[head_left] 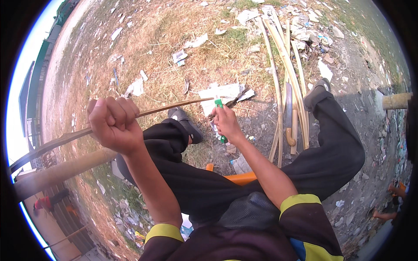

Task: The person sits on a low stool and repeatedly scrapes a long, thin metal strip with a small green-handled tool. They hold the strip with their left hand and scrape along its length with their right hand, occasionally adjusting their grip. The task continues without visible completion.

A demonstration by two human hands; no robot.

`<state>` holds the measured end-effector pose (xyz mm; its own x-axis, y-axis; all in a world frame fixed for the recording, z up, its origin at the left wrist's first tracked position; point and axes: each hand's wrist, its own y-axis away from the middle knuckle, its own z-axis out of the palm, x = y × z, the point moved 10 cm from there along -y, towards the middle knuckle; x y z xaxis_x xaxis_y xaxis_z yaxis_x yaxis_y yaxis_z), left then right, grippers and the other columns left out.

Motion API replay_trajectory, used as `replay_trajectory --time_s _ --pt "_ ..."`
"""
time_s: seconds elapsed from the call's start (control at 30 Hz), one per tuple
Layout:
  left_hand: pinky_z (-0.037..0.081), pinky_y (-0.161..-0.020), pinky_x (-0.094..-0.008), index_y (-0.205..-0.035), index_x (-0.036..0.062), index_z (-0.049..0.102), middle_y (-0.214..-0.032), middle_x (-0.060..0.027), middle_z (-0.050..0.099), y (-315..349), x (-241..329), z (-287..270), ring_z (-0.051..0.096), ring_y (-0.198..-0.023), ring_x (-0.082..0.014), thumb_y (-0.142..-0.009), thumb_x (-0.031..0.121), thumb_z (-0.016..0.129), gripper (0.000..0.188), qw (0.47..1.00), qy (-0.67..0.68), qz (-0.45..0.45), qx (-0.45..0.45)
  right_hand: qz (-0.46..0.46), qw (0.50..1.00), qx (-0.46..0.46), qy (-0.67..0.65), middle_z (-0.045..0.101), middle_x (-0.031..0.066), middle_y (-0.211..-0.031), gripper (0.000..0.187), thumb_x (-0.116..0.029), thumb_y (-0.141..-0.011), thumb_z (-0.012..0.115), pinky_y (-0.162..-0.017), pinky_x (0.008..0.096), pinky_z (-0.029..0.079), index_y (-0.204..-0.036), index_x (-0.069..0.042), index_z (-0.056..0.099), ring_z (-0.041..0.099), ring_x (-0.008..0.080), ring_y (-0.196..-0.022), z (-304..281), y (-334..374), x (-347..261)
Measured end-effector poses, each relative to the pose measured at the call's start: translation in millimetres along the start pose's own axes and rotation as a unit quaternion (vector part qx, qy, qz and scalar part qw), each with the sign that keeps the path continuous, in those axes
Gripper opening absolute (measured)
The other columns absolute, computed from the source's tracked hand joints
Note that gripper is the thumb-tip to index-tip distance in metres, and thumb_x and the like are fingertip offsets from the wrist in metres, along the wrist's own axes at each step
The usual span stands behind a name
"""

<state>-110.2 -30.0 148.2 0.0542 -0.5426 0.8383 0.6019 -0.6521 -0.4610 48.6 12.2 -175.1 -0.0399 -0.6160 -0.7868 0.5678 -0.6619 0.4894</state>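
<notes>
My left hand [115, 122] is closed in a fist around a long, thin bamboo strip [167, 106], raised at the left. The strip slants from the lower left toward the middle, where its far end meets my right hand [226, 123]. That hand is wrapped round a green utility knife [218, 103]; its green body shows above and below the fingers, and I cannot make out the blade. The tool's upper end is at the strip's tip. Several split bamboo strips [285, 56] lie on the ground to the right, with a large wooden-handled knife [288, 115] among them.
An orange seat [241, 178] shows beneath my legs. A thick bamboo pole [65, 169] crosses at the left, and another pole end [396, 102] juts in at the right. Paper scraps [224, 96] litter the dry grass. Another person [47, 203] is far left; someone's arms [385, 214] show far right.
</notes>
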Motion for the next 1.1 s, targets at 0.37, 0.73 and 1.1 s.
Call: replay_trajectory --time_s 0.37,0.73,1.1 --pt "0.018 -0.034 -0.0263 -0.061 0.0137 0.023 -0.046 0.001 0.019 4.6 3.4 -19.2 0.016 -0.035 -0.0085 -0.088 0.012 0.04 0.032 0.986 -0.047 0.022 0.16 -0.193 0.909 0.08 0.361 0.057 0.026 -0.065 0.024 -0.022 -0.093 0.041 -0.06 0.0533 0.041 -0.1 0.001 0.039 0.056 0.0457 -0.065 32.9 25.7 -49.9" --pt "0.022 -0.04 -0.0253 -0.06 0.015 0.024 -0.046 0.0023 0.019 10.1 5.7 -4.9 0.018 -0.037 -0.0084 -0.089 0.014 0.042 0.034 0.986 -0.084 0.024 0.139 -0.128 0.873 0.102 0.459 0.056 0.0267 -0.059 0.022 -0.019 -0.093 0.041 -0.055 0.0519 0.044 -0.097 0.003 0.038 0.056 0.0459 -0.059 5.0 6.5 -21.8" --pt "0.022 -0.04 -0.0241 -0.06 0.0134 0.026 -0.048 0.0021 0.022 10.5 11.6 -1.8 0.023 -0.039 -0.008 -0.088 0.013 0.047 0.035 0.963 -0.134 0.053 0.229 -0.135 0.889 0.109 0.424 0.055 0.0267 -0.057 0.024 -0.016 -0.092 0.041 -0.054 0.0524 0.045 -0.103 0.006 0.041 0.058 0.0445 -0.057 9.2 -1.7 -27.4"
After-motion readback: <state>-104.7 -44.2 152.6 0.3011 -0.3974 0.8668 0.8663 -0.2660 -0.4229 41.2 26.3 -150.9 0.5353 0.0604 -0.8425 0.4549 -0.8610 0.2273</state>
